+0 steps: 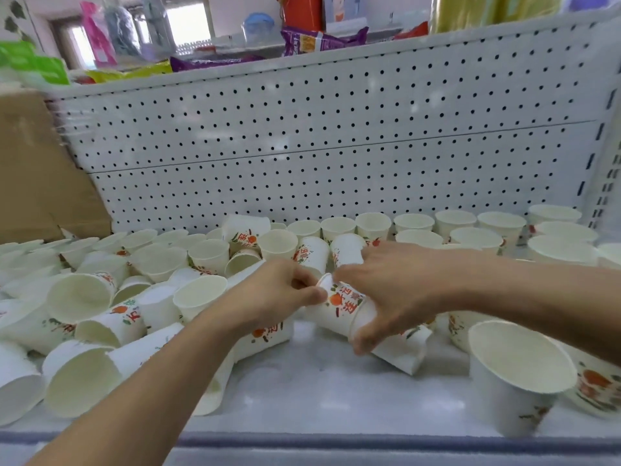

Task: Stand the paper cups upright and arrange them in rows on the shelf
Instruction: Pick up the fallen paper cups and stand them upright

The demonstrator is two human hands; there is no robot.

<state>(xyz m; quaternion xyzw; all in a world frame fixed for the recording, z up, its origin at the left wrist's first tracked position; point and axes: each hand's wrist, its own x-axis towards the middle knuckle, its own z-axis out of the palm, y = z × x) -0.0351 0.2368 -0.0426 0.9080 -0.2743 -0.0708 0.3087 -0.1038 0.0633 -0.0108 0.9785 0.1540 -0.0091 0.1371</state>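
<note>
- At the far left a cardboard box point(33, 169) leans by the pegboard panel point(302, 136); what it holds is hidden.
- Next to it, the heap of paper cups point(100, 314) lies tumbled on its sides. The mouths that face you look empty, and this is probably the stock waiting to be stood up.
- Your left hand point(279, 294) pinches the base of one printed cup point(339, 311) with curled fingers.
- That cup hangs tilted between both hands, just above the shelf point(319, 391), base left and mouth right. You are likely turning it upright.
- Your right hand point(396, 290) curls its fingers round the mouth end.
- Behind and to the right, the upright cups point(470, 227) stand in rows against the panel, all empty.
- A lone cup point(514, 375) stands near the front edge.
</note>
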